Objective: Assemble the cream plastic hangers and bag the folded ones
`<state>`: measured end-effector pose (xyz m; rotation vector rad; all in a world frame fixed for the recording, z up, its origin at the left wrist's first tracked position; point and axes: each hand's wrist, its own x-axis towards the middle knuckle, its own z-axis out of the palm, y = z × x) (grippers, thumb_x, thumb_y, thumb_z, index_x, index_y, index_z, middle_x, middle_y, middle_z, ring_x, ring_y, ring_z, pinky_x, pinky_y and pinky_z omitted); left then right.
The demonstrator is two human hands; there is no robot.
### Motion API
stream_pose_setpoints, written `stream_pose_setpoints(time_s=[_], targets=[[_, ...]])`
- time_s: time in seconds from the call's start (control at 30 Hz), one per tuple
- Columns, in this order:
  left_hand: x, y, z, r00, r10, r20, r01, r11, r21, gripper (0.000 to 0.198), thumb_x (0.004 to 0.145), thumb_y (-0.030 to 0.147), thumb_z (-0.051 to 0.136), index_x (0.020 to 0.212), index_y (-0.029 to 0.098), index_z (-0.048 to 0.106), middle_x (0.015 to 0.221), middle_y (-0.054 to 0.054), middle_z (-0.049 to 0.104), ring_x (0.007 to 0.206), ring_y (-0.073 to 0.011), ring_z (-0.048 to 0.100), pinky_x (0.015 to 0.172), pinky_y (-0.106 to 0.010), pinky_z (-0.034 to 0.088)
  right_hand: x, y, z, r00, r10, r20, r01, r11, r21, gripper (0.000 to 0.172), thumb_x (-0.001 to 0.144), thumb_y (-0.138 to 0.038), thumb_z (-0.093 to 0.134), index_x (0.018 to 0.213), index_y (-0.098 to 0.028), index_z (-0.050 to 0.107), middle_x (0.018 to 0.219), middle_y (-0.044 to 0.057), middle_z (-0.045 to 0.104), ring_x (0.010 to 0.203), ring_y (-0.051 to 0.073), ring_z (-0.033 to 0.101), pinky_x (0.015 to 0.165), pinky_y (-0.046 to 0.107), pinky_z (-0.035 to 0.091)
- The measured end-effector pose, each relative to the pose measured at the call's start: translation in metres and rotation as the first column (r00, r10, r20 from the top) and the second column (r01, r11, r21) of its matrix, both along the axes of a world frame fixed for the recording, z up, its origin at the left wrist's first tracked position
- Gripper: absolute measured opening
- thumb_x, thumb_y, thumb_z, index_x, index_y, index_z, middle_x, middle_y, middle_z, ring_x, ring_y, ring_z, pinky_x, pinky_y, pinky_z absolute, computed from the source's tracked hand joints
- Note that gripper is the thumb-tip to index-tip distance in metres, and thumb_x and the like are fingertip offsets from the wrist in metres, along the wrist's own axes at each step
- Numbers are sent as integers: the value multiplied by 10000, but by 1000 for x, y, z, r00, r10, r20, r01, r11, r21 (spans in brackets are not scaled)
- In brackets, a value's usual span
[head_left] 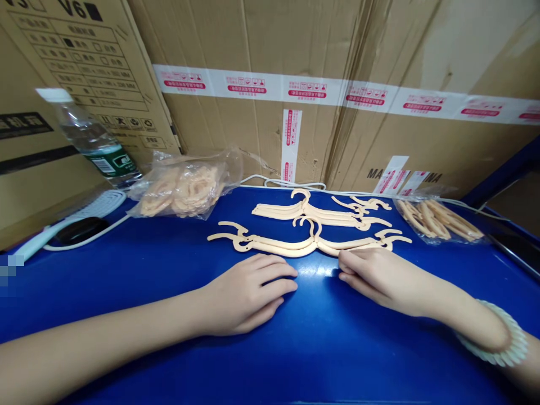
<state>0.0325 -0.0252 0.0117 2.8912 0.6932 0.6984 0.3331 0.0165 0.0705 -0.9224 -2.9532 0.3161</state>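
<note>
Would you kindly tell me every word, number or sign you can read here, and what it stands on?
"V6": left carton
"MA" and "INA": rear carton
Too small or blurred to read: other print on the left carton, red print on the white tape, bottle label.

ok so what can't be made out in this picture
In the head view:
Right hand: curled over, hiding whether it pinches anything.
Left plastic bag: creases and overlap hide the piece count.
Dark flat object: cut off by right edge.
White tape: red lettering too small and blurred.
</note>
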Motion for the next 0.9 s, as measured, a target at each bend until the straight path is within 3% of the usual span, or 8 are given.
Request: stream_pose_setpoints(time_s=[0.5,0.7,0.9], targets=[[0,0,0,1000,-1,-6,1,1000,-20,302,987,151,485,1261,155,611,1285,-148,672,1196,-262,619,1060,-437,512,-1,-3,1,998,-27,59,33,995,-98,214,1036,-282,427,831,-226,443,772,18,591,637,160,512,621,297,356],[-1,1,-1,1000,1,-10,-2,1000,-21,303,983,153,493,1261,159,613,1287,-143,668,1198,-265,616,1066,-434,502,-1,-5,5,997,-32,67,40,992,-121,135,942,-165,480,832,-228,433,775,20,585,626,161,483,601,298,352],[-1,1,0,1000,0,-16,-1,999,-35,294,993,152,476,1254,148,612,1299,-139,658,1194,-264,598,1061,-437,496,-2,-6,6,994,-24,105,37,991,-127,160,840,-92,482,822,-232,405,771,15,565,638,170,482,606,302,340]])
